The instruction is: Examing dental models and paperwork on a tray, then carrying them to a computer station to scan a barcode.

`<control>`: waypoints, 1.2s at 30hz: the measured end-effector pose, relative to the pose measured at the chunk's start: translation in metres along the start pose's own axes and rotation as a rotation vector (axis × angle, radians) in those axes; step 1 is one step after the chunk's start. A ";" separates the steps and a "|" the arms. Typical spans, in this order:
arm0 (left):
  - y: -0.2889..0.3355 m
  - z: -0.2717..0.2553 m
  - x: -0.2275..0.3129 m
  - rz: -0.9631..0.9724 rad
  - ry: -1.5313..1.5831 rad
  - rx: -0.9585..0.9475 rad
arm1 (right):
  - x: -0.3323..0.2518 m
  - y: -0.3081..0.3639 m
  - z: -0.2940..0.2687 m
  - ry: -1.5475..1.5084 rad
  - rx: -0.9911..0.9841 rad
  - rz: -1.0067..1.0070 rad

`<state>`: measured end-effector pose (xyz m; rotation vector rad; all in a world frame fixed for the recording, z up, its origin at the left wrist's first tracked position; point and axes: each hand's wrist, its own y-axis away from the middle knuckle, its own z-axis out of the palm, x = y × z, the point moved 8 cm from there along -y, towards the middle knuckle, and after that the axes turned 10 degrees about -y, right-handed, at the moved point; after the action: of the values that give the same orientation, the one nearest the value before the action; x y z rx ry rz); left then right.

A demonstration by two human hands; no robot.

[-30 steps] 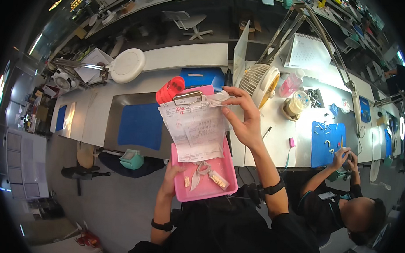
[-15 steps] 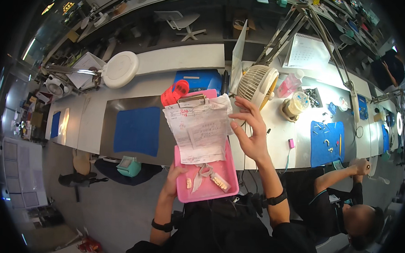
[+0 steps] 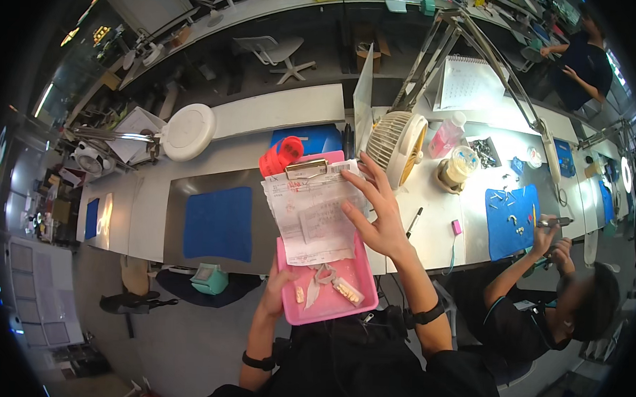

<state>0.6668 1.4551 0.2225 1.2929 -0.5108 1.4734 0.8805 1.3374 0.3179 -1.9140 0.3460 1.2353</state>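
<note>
A pink plastic tray [image 3: 362, 289] is held in front of my body, my left hand [image 3: 276, 294] gripping its left wall. Over its far part lie crumpled printed papers [image 3: 313, 227] with red handwriting, under a metal clip [image 3: 306, 169]. My right hand [image 3: 381, 219] touches the papers' right edge, its fingers spread and apart. Inside the tray rest a small cream tooth-like piece [image 3: 299, 295], a pale twisted strip [image 3: 314, 287] and a clear packet of cream tooth-like pieces [image 3: 346, 292]. A red rolled band [image 3: 281, 154] sits at the tray's far left corner.
Beyond the tray stands a workbench with a blue mat [image 3: 218, 223], a round white lamp [image 3: 187, 132], a beige fan [image 3: 397, 149], a pink-liquid bottle [image 3: 447, 133] and a jar [image 3: 459, 168]. At right, a co-worker [image 3: 533, 300] holds a tool near another blue mat [image 3: 510, 217].
My right hand has moved left, its fingers coming onto the papers' edge. My left hand keeps hold of the tray. The co-worker's hands have risen, showing a tool.
</note>
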 end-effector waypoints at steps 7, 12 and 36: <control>0.008 -0.009 -0.008 0.006 -0.018 0.074 | -0.009 -0.002 0.002 0.002 0.001 -0.010; 0.013 -0.011 -0.006 0.020 -0.050 0.120 | -0.024 -0.001 0.005 0.073 -0.006 -0.034; -0.076 -0.082 -0.101 0.056 -0.216 0.193 | 0.094 0.127 0.031 -0.031 -0.170 0.733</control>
<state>0.6827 1.5076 0.0817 1.6130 -0.5585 1.4647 0.8292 1.2979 0.1706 -1.9713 1.0167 1.8004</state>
